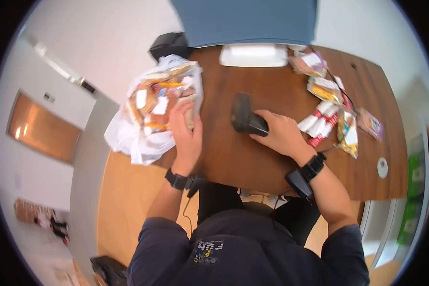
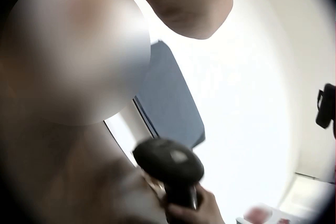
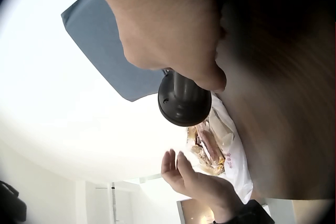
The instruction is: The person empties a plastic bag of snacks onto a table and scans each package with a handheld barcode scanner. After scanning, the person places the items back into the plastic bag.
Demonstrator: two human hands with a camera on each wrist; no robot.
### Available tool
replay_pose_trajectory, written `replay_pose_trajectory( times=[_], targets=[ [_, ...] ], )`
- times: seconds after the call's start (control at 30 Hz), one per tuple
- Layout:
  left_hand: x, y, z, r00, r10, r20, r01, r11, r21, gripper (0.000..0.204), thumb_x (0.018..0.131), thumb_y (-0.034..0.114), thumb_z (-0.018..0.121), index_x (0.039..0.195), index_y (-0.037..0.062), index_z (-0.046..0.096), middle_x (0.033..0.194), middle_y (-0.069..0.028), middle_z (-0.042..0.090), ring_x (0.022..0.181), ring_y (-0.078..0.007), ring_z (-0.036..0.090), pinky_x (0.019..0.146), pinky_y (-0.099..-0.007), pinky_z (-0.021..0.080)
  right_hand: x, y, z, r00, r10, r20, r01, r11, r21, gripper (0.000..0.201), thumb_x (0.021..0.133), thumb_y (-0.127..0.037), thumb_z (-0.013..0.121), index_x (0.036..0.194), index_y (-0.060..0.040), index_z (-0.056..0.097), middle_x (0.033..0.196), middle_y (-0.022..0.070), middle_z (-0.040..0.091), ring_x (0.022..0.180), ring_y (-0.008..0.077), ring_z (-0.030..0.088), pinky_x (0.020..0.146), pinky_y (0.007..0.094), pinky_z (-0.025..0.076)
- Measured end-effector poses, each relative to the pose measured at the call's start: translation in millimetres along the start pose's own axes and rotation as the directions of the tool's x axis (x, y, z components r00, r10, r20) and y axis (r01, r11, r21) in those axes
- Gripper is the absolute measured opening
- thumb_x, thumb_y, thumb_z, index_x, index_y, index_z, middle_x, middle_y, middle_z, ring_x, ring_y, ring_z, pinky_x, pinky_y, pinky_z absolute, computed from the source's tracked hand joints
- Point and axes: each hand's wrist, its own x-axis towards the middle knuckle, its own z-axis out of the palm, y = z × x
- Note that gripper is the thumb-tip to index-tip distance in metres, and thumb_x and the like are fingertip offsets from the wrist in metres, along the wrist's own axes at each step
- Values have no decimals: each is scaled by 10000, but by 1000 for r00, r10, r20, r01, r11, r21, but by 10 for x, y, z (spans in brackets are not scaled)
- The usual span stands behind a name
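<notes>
In the head view the right hand point(image 1: 283, 133) grips the handle of a black handheld scanner point(image 1: 243, 113) over the middle of the wooden table. The scanner's rounded head also shows in the left wrist view point(image 2: 168, 163) and, below the gripping hand, in the right wrist view point(image 3: 184, 100). The left hand point(image 1: 187, 136), fingers extended, is at the right side of a white plastic bag point(image 1: 138, 143) full of packaged food; whether it touches the bag I cannot tell. Nothing shows in its palm in the right wrist view point(image 3: 202, 184).
Several packets and red-and-white wrapped sticks point(image 1: 319, 121) lie on the table's point(image 1: 271, 167) right side, with a cable beside them. At the back stand a white tray point(image 1: 253, 55), a blue-grey panel point(image 1: 248, 21) and a black object point(image 1: 169, 46) behind the bag.
</notes>
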Motion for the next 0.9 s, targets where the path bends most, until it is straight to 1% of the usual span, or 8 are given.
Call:
replay_pose_trajectory(
  times=[0.07,0.1,0.17,0.2,0.3,0.47,0.63,0.9],
  targets=[
    [-72,283,291,937,-277,213,343,844,-412,283,895,42,581,1169,-10,536,1137,-132,562,1106,-235,530,972,-348,413,14,73,46,997,48,-65,-47,999,23,507,766,-311,765,1188,-83,601,956,163,698,879,359,670,772,439,535],
    [-130,333,439,936,-236,259,333,833,-443,283,895,42,581,1169,-10,536,1137,-132,562,1106,-235,530,972,-348,413,7,104,50,993,48,-105,-42,997,58,502,768,-311,761,1183,-77,604,951,168,698,877,361,670,771,442,536],
    [-310,329,798,656,-448,607,743,241,-625,263,899,51,588,1153,-2,544,1065,-98,587,1038,-176,552,922,-301,429,12,111,3,980,127,-150,-116,990,82,495,773,-308,753,1181,-70,606,945,173,699,873,364,672,773,443,537],
    [-363,322,931,678,-457,576,733,481,-482,235,916,71,578,1135,-6,544,1025,-81,617,981,-157,575,884,-280,438,9,122,-13,976,147,-159,-128,984,121,489,778,-305,746,1180,-62,608,939,179,700,870,367,673,776,445,537],
    [-180,592,1116,714,-247,655,631,633,-449,225,914,101,595,1106,-9,553,967,-87,628,957,-184,597,858,-301,452,18,171,-32,960,207,-190,-171,967,189,482,788,-295,732,1184,-51,606,931,187,700,865,376,673,775,445,540],
    [-204,708,1761,795,-6,606,497,579,-647,294,857,169,694,1104,40,600,1103,-115,614,1047,-221,585,872,-365,463,18,85,-25,914,212,-345,-142,966,217,482,771,-271,738,1184,-58,608,898,177,698,842,372,675,761,435,548],
    [149,1261,1616,777,426,464,-85,800,-594,300,855,121,696,1139,60,621,1129,-62,622,1065,-234,579,907,-360,467,-12,-31,-72,828,-92,-553,95,995,-24,537,706,-225,776,1197,-84,612,776,116,661,739,324,664,713,422,546],
    [62,1157,1812,817,314,484,-55,878,-476,337,792,79,721,1118,88,637,1143,-62,584,1069,-278,555,902,-387,471,-53,17,-49,885,-199,-422,164,979,-119,561,695,-234,786,1209,-96,607,858,123,668,761,296,675,686,415,535]
  ],
)
